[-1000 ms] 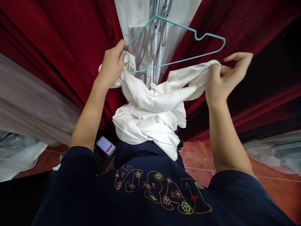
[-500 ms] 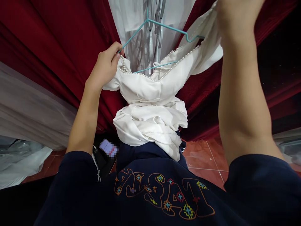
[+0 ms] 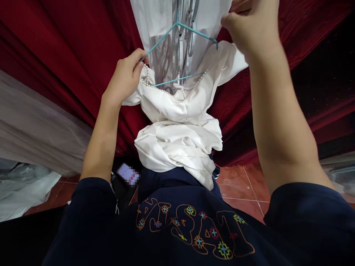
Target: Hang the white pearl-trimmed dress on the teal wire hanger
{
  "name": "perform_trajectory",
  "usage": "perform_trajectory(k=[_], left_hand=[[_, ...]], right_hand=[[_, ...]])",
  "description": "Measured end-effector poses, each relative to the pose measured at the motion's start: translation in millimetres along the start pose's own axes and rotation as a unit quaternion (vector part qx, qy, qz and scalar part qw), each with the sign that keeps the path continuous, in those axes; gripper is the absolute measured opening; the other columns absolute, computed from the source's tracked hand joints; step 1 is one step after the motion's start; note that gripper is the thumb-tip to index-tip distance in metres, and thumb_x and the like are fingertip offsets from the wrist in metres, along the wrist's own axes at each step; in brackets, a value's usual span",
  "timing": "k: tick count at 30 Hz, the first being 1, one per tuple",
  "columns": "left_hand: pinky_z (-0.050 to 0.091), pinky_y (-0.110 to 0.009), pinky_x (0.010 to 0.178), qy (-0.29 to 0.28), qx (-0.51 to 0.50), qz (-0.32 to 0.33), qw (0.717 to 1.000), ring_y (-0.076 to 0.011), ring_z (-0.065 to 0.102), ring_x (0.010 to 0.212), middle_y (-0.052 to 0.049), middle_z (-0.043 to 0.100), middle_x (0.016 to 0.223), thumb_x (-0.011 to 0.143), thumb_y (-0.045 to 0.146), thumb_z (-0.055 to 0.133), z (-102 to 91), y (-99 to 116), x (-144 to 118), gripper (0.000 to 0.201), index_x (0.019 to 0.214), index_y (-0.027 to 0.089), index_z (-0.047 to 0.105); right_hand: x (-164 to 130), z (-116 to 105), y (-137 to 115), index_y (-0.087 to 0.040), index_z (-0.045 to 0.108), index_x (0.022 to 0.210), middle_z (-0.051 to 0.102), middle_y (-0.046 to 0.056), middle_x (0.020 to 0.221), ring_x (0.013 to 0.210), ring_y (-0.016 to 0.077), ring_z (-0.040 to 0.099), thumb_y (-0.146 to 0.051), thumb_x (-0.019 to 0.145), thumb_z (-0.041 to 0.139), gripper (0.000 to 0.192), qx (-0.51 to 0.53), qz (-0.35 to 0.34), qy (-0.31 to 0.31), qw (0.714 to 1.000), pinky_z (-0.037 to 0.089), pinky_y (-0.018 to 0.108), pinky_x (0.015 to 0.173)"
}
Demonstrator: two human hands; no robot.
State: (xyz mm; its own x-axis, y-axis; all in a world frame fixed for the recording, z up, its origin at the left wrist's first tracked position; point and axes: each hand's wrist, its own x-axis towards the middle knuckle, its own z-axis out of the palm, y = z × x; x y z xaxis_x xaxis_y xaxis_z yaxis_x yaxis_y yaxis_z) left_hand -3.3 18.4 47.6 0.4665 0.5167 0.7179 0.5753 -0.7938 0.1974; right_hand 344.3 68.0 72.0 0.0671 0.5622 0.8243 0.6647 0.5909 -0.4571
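A white dress (image 3: 169, 107) with a pearl-trimmed neckline hangs on a thin teal hanger (image 3: 163, 38), its skirt bunched in folds on my lap. My left hand (image 3: 129, 75) is closed around the hanger's left arm, right beside the dress's left shoulder. On the other side, the right sleeve (image 3: 233, 57) lies at the hanger's right end and droops outward. Just above that sleeve is my right hand (image 3: 249, 27), its fingers loosely curled and thumb apart, with nothing visible in it. Its fingertips are partly cut off by the top edge.
Dark red curtains (image 3: 111, 44) hang on both sides, with white fabric (image 3: 158, 22) and metal pieces (image 3: 191, 40) behind the hanger. A lit phone (image 3: 126, 171) lies at my left. Red floor tiles (image 3: 238, 183) show at right, and clear plastic-like material (image 3: 30, 184) at far left.
My right hand has let go of the stretched sleeve and shifted left. The sleeve has dropped onto the hanger's right end, and the neckline has slackened. My left hand keeps its hold.
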Motion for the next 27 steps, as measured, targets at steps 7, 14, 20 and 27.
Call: perform_trajectory(k=[7, 14, 20, 27], left_hand=[[0.043, -0.030, 0.076, 0.035, -0.007, -0.005, 0.999, -0.0149, 0.056, 0.077, 0.000, 0.070, 0.094, 0.103, 0.016, 0.056, 4.1, -14.2, -8.6, 0.017, 0.109, 0.020, 0.071], [0.043, -0.027, 0.071, 0.136, -0.024, -0.115, 0.984, -0.0108, 0.058, 0.075, 0.002, 0.070, 0.083, 0.101, 0.012, 0.062, 6.3, -30.5, -14.4, 0.014, 0.094, 0.015, 0.074], [0.043, -0.031, 0.073, 0.174, 0.028, -0.164, 0.971, -0.0104, 0.057, 0.068, 0.004, 0.063, 0.070, 0.091, 0.005, 0.067, 0.7, -23.4, -7.2, 0.016, 0.086, 0.018, 0.074], [0.043, -0.028, 0.080, 0.224, 0.112, -0.237, 0.939, -0.0094, 0.058, 0.067, 0.009, 0.054, 0.067, 0.084, -0.004, 0.067, -20.1, -24.2, -22.5, 0.028, 0.101, 0.018, 0.064]], right_hand=[[-112.3, 23.2, -42.4, -0.023, 0.059, 0.112, 0.069, 0.006, 0.113, 0.107, 0.0231, 0.064, -0.020, 0.087, 0.060, 0.025, -0.060, -0.143, -0.148, 0.977, 0.050, 0.041, 0.099], [-139.5, 41.7, -24.3, -0.033, 0.057, 0.132, 0.063, 0.009, 0.124, 0.121, 0.0308, 0.056, -0.041, 0.100, 0.044, 0.036, -0.137, -0.113, -0.156, 0.972, 0.039, 0.056, 0.112], [-146.2, 37.1, -38.1, -0.031, 0.058, 0.132, 0.062, 0.010, 0.122, 0.117, 0.0314, 0.056, -0.042, 0.101, 0.042, 0.038, -0.146, -0.110, -0.153, 0.971, 0.040, 0.058, 0.110], [-149.8, 29.2, -54.2, -0.035, 0.059, 0.127, 0.062, 0.009, 0.116, 0.110, 0.0279, 0.056, -0.035, 0.101, 0.040, 0.032, -0.173, -0.102, -0.140, 0.970, 0.043, 0.054, 0.107]])
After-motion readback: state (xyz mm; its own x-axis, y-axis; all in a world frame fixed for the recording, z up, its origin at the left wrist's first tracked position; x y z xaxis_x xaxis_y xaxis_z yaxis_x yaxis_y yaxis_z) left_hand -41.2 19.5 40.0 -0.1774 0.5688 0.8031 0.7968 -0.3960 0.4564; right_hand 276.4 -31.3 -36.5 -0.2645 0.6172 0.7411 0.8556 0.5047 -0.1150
